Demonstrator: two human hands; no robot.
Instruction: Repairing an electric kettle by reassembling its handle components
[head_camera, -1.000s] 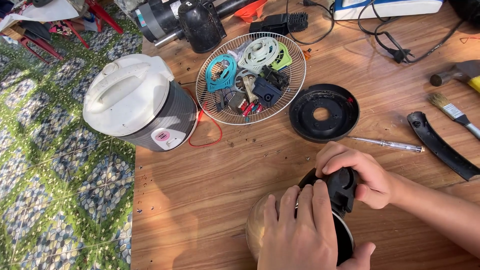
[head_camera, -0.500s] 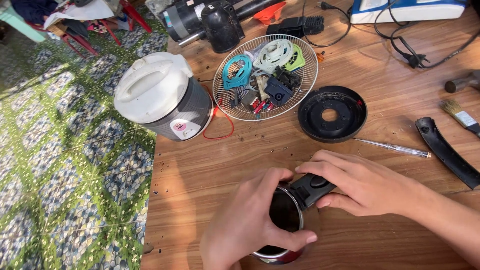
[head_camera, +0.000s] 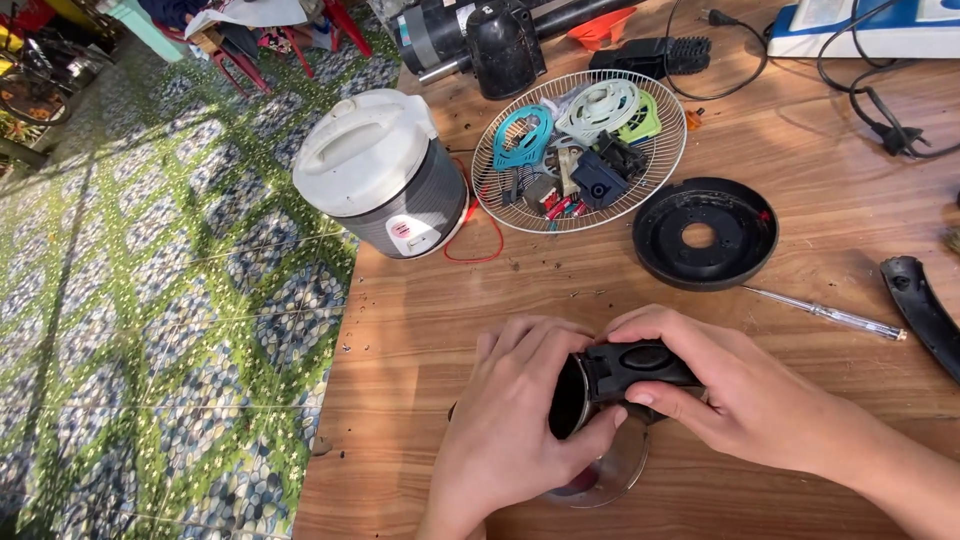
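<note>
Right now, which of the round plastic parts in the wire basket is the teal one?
The teal round part lies at the left side of the wire basket. The pale grey-white round part sits right of it, with a lime-green piece beyond.

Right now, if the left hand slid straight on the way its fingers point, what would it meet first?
The left hand points up and slightly right, so past the kettle it grips, bare table comes first, then probably the wire basket of parts; depth is uncertain.

Home repair bench — wooden table (head_camera: 800, 500), screwdriver (head_camera: 822, 314), parts basket (head_camera: 660, 170) (tiled patio)
</note>
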